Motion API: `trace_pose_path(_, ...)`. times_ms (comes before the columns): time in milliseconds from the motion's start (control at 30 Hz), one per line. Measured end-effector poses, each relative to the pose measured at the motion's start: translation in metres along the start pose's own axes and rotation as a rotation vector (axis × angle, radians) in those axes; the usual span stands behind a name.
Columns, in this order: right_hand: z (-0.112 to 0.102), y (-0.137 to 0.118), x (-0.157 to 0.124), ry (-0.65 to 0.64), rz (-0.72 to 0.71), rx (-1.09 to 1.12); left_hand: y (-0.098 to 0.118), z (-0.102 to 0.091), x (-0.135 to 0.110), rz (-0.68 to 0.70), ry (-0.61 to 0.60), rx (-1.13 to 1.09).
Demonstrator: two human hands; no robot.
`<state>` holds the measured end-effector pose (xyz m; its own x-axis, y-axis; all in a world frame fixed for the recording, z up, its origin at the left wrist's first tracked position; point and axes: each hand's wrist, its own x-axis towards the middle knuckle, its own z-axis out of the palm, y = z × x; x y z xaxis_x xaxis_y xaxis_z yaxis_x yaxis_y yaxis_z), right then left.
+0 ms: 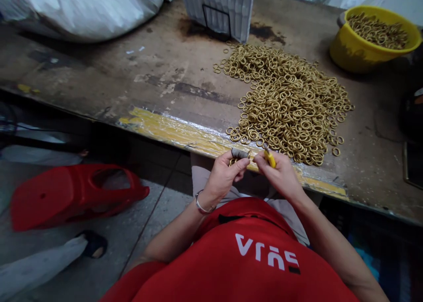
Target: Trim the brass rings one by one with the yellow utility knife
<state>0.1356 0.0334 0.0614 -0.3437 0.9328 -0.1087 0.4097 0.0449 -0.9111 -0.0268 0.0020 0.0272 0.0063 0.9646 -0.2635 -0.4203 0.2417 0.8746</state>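
My left hand [225,173] is closed in a pinch over the table's front edge, with a brass-coloured ring [232,162] in its fingers. A grey wrapping [239,153] covers one of its fingertips. Just to the right, my right hand [281,175] is closed around a small tool with a yellow handle [270,159]; most of this tool is hidden by the fingers. The fingertips of both hands nearly meet. Beyond them a large heap of brass-coloured rings [291,101] spreads over the worn table [185,79].
A yellow tub [352,55] full of similar rings stands at the back right. A white ribbed container [216,6] and a large white sack [89,11] are at the back. On the floor at left lies a red plastic stool [59,196], near another person's foot [94,244].
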Motion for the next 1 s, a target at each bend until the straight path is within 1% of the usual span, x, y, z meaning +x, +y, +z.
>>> trace_pose_path(67,-0.002,0.008,-0.007,0.085,-0.14,-0.339,0.001,0.0,0.0,-0.01,-0.01,-0.002)
trace_pose_path(100,-0.002,0.011,-0.009,0.096,-0.175,-0.473,0.001,0.0,0.0,-0.011,-0.017,0.005)
trace_pose_path(167,-0.002,0.016,-0.012,0.074,-0.185,-0.656,-0.001,0.001,0.0,-0.006,-0.024,0.025)
trace_pose_path(233,-0.002,0.017,-0.013,0.046,-0.159,-0.765,-0.004,0.001,0.0,0.0,-0.023,0.055)
trace_pose_path(333,-0.001,0.014,-0.01,0.014,-0.087,-0.88,-0.009,-0.002,0.002,0.026,-0.056,0.136)
trace_pose_path(433,0.005,0.009,-0.002,-0.039,-0.007,-0.945,-0.011,-0.011,0.005,0.087,-0.08,0.258)
trace_pose_path(533,0.015,0.006,0.01,-0.092,0.034,-0.963,-0.005,-0.021,0.005,0.155,-0.029,0.385)
trace_pose_path(600,0.021,0.006,0.022,-0.109,0.048,-0.983,0.003,-0.022,0.001,0.2,0.004,0.463)
trace_pose_path(633,0.022,0.006,0.028,-0.115,0.067,-1.003,0.007,-0.022,-0.002,0.225,-0.005,0.501)
trace_pose_path(667,0.022,0.007,0.034,-0.117,0.096,-1.028,0.01,-0.02,-0.006,0.25,-0.037,0.531)
trace_pose_path(733,0.021,0.01,0.046,-0.096,0.145,-1.072,0.013,-0.016,-0.014,0.258,-0.16,0.553)
trace_pose_path(767,0.02,0.011,0.051,-0.081,0.144,-1.078,0.012,-0.015,-0.017,0.217,-0.218,0.529)
trace_pose_path(800,0.02,0.012,0.055,-0.07,0.113,-1.071,0.009,-0.016,-0.018,0.143,-0.251,0.472)
trace_pose_path(833,0.021,0.013,0.059,-0.061,0.063,-1.06,0.006,-0.017,-0.018,0.049,-0.26,0.386)
trace_pose_path(900,0.025,0.014,0.065,-0.072,-0.035,-1.047,-0.002,-0.023,-0.016,-0.135,-0.224,0.194)
trace_pose_path(933,0.028,0.014,0.067,-0.091,-0.061,-1.051,-0.005,-0.027,-0.013,-0.185,-0.198,0.106)
trace_pose_path(1000,0.033,0.015,0.071,-0.128,-0.071,-1.073,-0.008,-0.035,-0.007,-0.205,-0.155,-0.021)
